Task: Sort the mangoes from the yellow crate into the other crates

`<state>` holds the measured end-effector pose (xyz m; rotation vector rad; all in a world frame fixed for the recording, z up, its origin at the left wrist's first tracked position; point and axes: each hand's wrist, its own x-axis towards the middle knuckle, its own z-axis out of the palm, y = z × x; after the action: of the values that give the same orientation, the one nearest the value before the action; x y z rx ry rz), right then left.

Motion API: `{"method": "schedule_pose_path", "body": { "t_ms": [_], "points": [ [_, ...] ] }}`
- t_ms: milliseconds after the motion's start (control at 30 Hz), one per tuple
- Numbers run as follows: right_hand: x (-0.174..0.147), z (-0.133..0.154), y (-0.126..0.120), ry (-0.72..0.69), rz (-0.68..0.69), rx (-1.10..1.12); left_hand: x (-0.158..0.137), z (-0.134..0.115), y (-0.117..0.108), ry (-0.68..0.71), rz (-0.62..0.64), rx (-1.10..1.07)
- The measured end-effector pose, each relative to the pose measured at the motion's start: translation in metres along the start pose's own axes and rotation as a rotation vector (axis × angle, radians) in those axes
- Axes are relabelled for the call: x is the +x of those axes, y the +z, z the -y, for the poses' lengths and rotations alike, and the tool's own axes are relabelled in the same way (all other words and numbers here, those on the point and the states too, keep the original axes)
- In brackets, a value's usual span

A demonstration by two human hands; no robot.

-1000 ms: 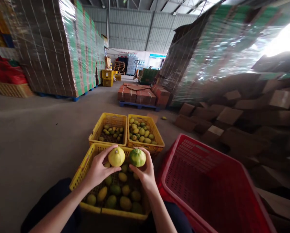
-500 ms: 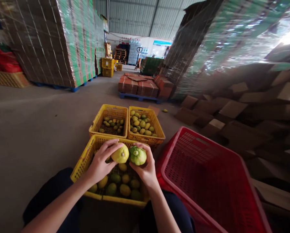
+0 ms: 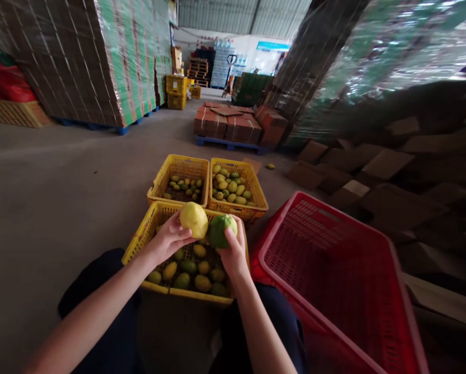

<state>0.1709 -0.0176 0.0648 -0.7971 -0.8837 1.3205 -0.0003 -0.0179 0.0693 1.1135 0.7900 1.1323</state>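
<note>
My left hand is closed round a yellow lemon, holding it above the near yellow crate. Close beside it, a green lemon sits in the grip of my right hand, the thumb lying across its side. Whether the two fruits touch I cannot tell. Below the hands, the near crate holds a loose layer of yellow and green lemons; my hands hide part of them.
Behind stand two more yellow crates with lemons, a left one and a right one. A red crate is at my right, with flattened cardboard beyond. Farther off, a blue pallet carries cardboard stacks. One lemon lies on the floor.
Both lemons have been turned in my hands: their stem ends no longer face me. My right thumb now lies across the green one. The view has tipped slightly downward.
</note>
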Motion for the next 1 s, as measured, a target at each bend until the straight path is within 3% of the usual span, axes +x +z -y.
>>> {"method": "schedule_pose_path", "body": {
  "t_ms": [267, 467, 667, 867, 933, 1000],
  "points": [
    [0.017, -0.016, 0.014, 0.364, -0.170, 0.409, 0.010, -0.002, 0.011, -0.222, -0.147, -0.651],
    [0.025, -0.022, 0.017, 0.401, -0.125, 0.449, 0.019, -0.003, 0.013, -0.303, -0.293, -0.876],
    [0.023, -0.018, 0.023, 0.404, -0.182, 0.522, 0.020, -0.007, 0.014, -0.299, -0.352, -0.938],
    [0.018, -0.013, 0.016, 0.460, -0.113, 0.531, 0.023, -0.008, 0.011, -0.213, -0.451, -0.910],
    [0.018, -0.017, 0.015, 0.419, -0.129, 0.465, 0.026, -0.006, 0.010, -0.159, -0.476, -0.858],
    [0.018, -0.025, 0.017, 0.289, -0.178, 0.318, 0.028, -0.001, 0.009, -0.101, -0.477, -0.751]
  ]
}}
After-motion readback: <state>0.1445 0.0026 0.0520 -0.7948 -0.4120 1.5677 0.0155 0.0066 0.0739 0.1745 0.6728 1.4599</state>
